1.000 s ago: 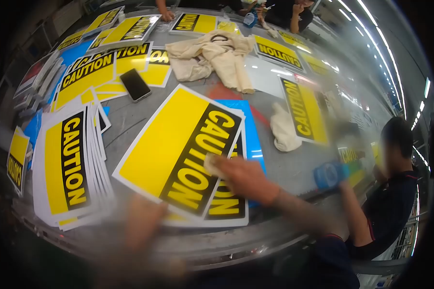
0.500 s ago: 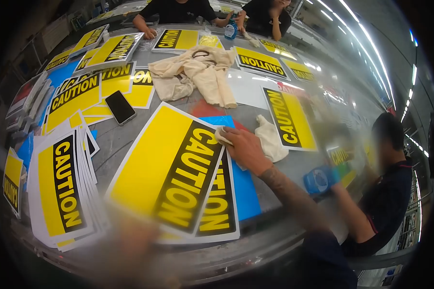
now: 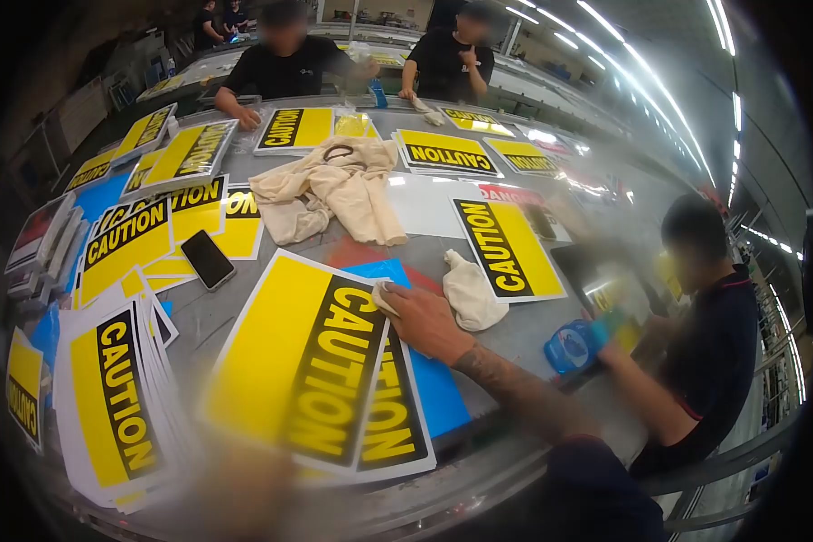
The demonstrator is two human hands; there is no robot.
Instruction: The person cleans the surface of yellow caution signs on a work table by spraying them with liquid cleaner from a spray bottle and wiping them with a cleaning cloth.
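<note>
A yellow and black CAUTION sign (image 3: 285, 348) lies tilted in front of me, overlapping a second CAUTION sign (image 3: 397, 420) and a blue sheet (image 3: 438, 397). My right hand (image 3: 427, 318) presses a pale cloth (image 3: 384, 298) on the upper right corner of the top sign, fingers closed on it. At the near lower edge of that sign, my left hand (image 3: 248, 483) is a blur, and its fingers cannot be made out. Another crumpled white cloth (image 3: 471, 291) rests beyond my right wrist.
Left of me is a stack of CAUTION signs (image 3: 108, 397), with a phone (image 3: 208, 259) beyond it. A beige garment-like cloth (image 3: 334, 190) lies mid-table. A co-worker (image 3: 709, 334) at the right holds a blue bottle (image 3: 569, 348). Two people stand across the table.
The view has tilted up, so the table sits lower and more of the room shows. My right hand stays with the cloth at the sign's upper right corner.
</note>
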